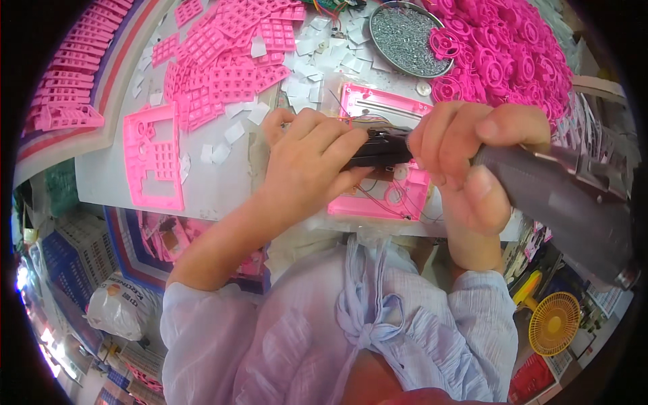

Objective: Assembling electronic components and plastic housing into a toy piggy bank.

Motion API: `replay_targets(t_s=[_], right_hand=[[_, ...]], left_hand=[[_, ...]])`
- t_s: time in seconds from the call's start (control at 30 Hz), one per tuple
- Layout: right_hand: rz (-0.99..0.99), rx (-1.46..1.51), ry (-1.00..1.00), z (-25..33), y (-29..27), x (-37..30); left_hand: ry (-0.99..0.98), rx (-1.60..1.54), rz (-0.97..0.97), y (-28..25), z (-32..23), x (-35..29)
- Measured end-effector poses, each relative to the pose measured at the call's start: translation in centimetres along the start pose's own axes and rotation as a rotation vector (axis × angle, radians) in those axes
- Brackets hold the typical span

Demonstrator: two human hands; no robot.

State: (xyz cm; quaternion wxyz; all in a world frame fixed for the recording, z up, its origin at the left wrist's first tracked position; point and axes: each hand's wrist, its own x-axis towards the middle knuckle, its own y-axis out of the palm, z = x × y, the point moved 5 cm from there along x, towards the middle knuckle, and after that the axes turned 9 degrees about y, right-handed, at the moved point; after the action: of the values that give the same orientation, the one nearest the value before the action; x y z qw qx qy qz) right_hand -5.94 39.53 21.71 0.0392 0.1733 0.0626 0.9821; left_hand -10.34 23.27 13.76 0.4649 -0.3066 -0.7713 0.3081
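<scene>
My right hand [472, 148] is wrapped around a dark grey electric screwdriver [560, 199], whose front end points left. Fingers of my left hand [307, 158] curl over a black part [379, 147] lying across a pink plastic casing [341, 208]. The screwdriver's front end meets this part beside my left fingertips, and its very tip is hidden by my hands. Thin wires run in the casing around the part. Left of my left hand lies another pink casing [177, 158] with a grid of openings.
Pink keypad pieces [219, 74] are heaped at the far left, with white paper squares [233, 133] scattered around. A round metal dish of small screws [408, 40] stands at the back. Right of it rises a pile of deep pink rings [513, 54]. A yellow fan [555, 324] sits low at right.
</scene>
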Motion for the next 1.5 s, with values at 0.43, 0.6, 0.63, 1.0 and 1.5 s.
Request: replay_targets(t_s=[0.43,0.6,0.63,1.0,1.5], right_hand=[[0.02,-0.056,0.047,-0.8,1.0,-0.2],[0.143,-0.098,-0.028,-1.0,1.6,0.4],[0.193,-0.104,-0.049,-1.1,1.7,0.6],[0.095,-0.311,0.189,-2.9,-1.1,0.0],[0.194,-0.946,0.588,-5.7,-5.9,2.1]], left_hand=[[-0.009,-0.077,-0.033,0.5,0.2,-0.2],[0.021,-0.098,-0.047,0.6,-0.1,-0.2],[0.026,-0.096,-0.051,0.6,-0.1,-0.2],[0.013,-0.035,-0.044,0.2,0.1,-0.1],[-0.097,-0.238,-0.012,1.1,0.9,-0.2]])
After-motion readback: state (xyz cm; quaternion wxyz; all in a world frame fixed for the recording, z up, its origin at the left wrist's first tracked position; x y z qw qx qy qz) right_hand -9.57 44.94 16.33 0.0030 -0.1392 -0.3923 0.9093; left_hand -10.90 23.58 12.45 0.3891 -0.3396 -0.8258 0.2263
